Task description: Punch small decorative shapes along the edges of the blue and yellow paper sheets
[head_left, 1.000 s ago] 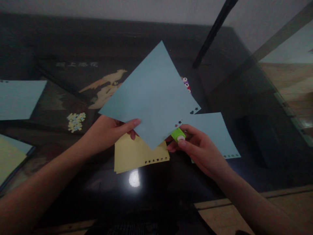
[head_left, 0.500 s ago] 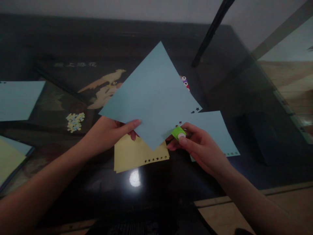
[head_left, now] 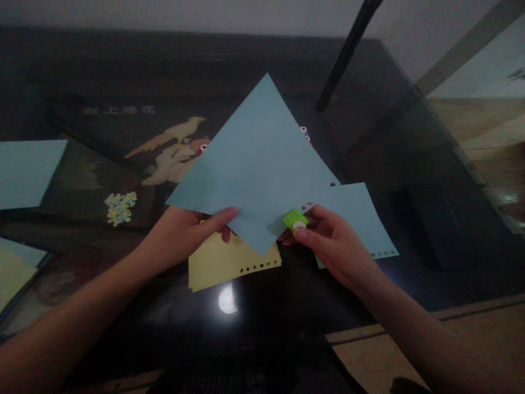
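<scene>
Your left hand [head_left: 186, 235] pinches the blue sheet [head_left: 258, 164] above the glass table [head_left: 369, 137]; a yellow sheet [head_left: 221, 262] lies beneath. Your right hand [head_left: 332, 243] clamps a green punch [head_left: 294, 219] on the sheet's lower edge.

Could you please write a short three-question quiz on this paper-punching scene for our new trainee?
1. True or false: the left hand holds the raised blue sheet by its edge.
2. What does the right hand hold against that sheet? A) scissors B) a green punch C) a pen
3. What colour is the punched sheet lying on the dark table under the hands?

Key: 1 true; 2 B; 3 yellow.
</scene>
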Motion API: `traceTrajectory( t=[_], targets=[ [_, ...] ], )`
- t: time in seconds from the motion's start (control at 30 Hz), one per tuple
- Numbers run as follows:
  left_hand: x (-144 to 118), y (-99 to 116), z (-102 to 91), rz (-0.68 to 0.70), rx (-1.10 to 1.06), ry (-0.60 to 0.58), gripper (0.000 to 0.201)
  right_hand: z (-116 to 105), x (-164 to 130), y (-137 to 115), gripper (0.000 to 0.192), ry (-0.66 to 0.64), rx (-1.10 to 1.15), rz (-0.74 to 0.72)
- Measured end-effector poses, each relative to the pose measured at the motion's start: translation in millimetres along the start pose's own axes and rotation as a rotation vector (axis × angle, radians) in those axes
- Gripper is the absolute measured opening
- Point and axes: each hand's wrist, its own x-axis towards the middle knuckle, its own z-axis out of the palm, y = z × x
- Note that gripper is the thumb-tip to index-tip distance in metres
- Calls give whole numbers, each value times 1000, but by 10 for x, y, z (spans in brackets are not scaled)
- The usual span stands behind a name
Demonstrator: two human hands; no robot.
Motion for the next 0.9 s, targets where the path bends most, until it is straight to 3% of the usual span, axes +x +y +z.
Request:
traceTrajectory(
  t=[0.27, 0.9],
  targets=[
    [-23, 41, -14, 20, 45, 45, 42, 21, -2, -4, 16, -12, 31, -40],
    [-19, 51, -20, 57, 119, 27, 45, 30, 0, 7, 14, 6, 71, -32]
  ],
)
